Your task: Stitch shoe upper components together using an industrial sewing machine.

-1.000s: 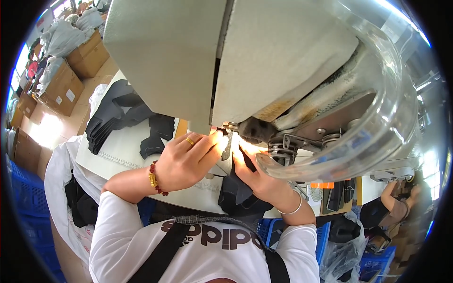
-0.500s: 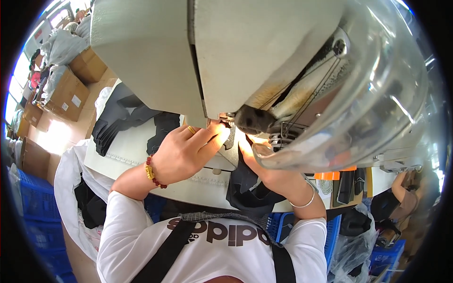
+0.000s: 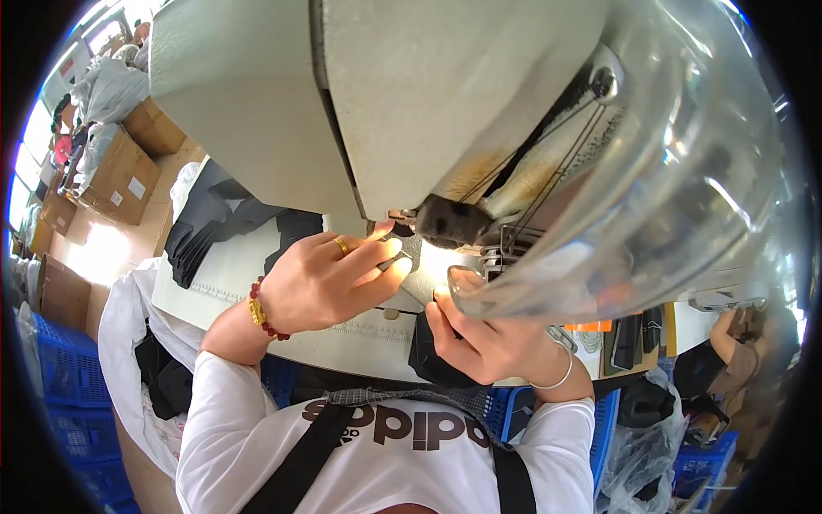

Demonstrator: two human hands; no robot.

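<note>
My left hand (image 3: pixel 321 278), with a ring and a beaded bracelet, is closed beside the sewing machine's needle area (image 3: pixel 402 224). Between its thumb and fingers shows a small dark edge of fabric (image 3: pixel 394 265). My right hand (image 3: pixel 484 338), wearing a bangle, is just right of the lit needle area, its fingers curled in a pinch. Whatever they hold is hidden. Black fabric (image 3: pixel 431 355) lies below the right fingers at the table's front edge. The pale machine head (image 3: pixel 462 86) and its clear plastic guard (image 3: pixel 685 188) loom over both hands.
Dark cut fabric pieces (image 3: pixel 201 227) lie on the white table (image 3: pixel 377 343) at left. Orange items (image 3: pixel 589 325) and a dark phone-like object (image 3: pixel 628 338) are at right. Blue crates (image 3: pixel 73 377) and cardboard boxes (image 3: pixel 120 180) stand left. Another person (image 3: pixel 743 351) sits far right.
My right hand has drawn back from the needle area toward me, and its fingers have curled. The black fabric below it shows less. My left hand has shifted slightly left.
</note>
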